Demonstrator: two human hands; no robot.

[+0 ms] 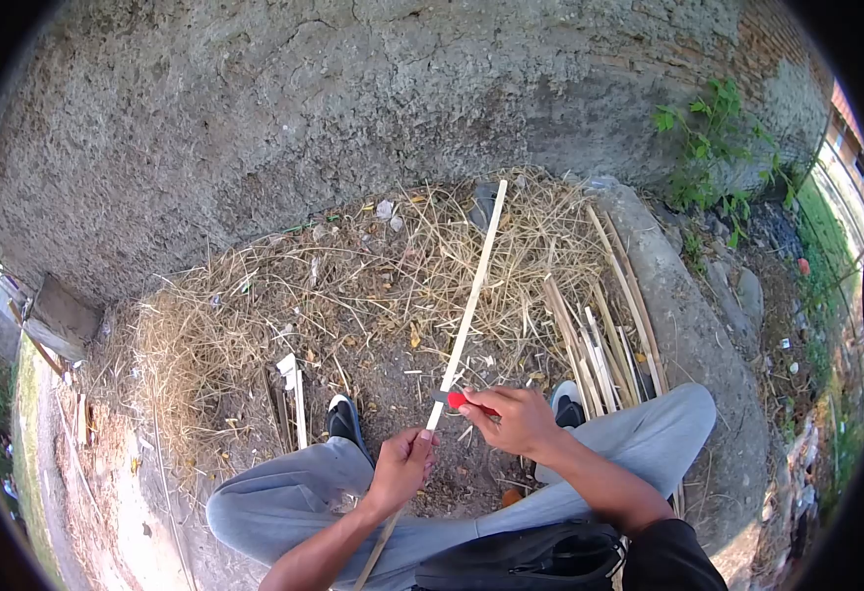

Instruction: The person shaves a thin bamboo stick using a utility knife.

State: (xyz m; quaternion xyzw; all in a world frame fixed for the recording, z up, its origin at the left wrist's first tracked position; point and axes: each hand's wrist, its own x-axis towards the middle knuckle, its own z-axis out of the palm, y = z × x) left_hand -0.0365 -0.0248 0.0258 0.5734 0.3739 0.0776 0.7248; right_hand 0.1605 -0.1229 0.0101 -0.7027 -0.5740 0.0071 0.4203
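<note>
A long, pale wooden strip point(474, 293) runs from the person's lap up toward the wall, slightly tilted to the right. My left hand point(402, 469) is closed around its lower part. Just above and to the right, my right hand point(513, 418) grips the red handle of a small knife point(456, 400). The short dark blade lies across the strip, a little above my left fingers. Small pale shavings are scattered on the ground near the blade.
Several wooden strips point(601, 357) lie at the right on a stone edge and straw. Another pale strip point(300, 406) is beside the left foot. Dry straw point(353, 286) covers the ground below a rough wall point(353, 118). A black bag point(531, 559) rests at the lap.
</note>
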